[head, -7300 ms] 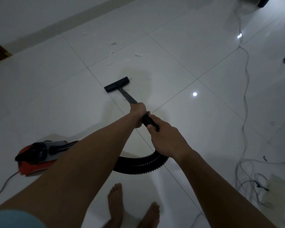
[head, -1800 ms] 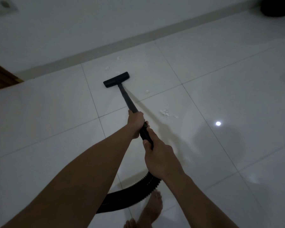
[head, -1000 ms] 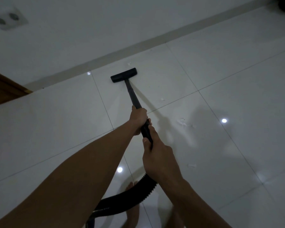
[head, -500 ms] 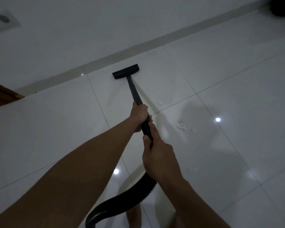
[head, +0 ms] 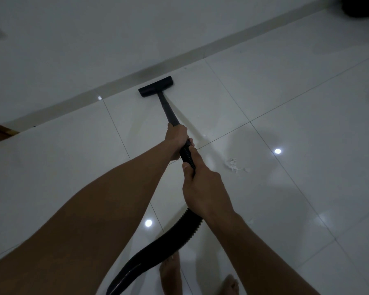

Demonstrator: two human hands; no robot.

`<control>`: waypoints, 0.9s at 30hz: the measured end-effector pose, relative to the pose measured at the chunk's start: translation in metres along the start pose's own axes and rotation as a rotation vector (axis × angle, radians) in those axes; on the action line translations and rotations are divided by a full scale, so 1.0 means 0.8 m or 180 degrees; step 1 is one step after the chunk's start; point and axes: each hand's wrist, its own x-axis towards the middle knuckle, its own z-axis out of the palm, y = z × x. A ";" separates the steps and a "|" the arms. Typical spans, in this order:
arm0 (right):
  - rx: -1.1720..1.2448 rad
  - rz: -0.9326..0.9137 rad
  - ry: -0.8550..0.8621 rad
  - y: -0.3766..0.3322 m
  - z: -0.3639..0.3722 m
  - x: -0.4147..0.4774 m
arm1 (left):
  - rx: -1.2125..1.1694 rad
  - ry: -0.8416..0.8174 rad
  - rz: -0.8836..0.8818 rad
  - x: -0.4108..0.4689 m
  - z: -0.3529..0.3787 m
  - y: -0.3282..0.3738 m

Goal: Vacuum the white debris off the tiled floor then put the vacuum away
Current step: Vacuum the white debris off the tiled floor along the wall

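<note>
Nozzle (head: 156, 86) nearer skirting (head: 222, 46) edge, left hand (head: 178, 138) gripping wand (head: 167, 110), right hand (head: 202, 188) gripping hose (head: 175, 233), debris (head: 234, 165) on open tile (head: 307, 128)

Dim, bluish light; small bright glare spots on the glossy floor (head: 307, 103), soft shadows, wide-angle bending at edges.

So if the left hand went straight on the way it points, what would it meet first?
Probably the black floor head at the end of the wand that the left hand grips, though depth is unclear.
</note>
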 end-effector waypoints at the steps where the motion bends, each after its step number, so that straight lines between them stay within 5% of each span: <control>1: -0.0015 -0.0007 0.0010 0.002 -0.003 0.005 | -0.0021 0.0011 -0.0013 0.004 0.004 0.003; 27: -0.0136 0.0001 0.0093 0.074 -0.088 0.013 | -0.0011 -0.0108 -0.0066 -0.008 0.113 -0.009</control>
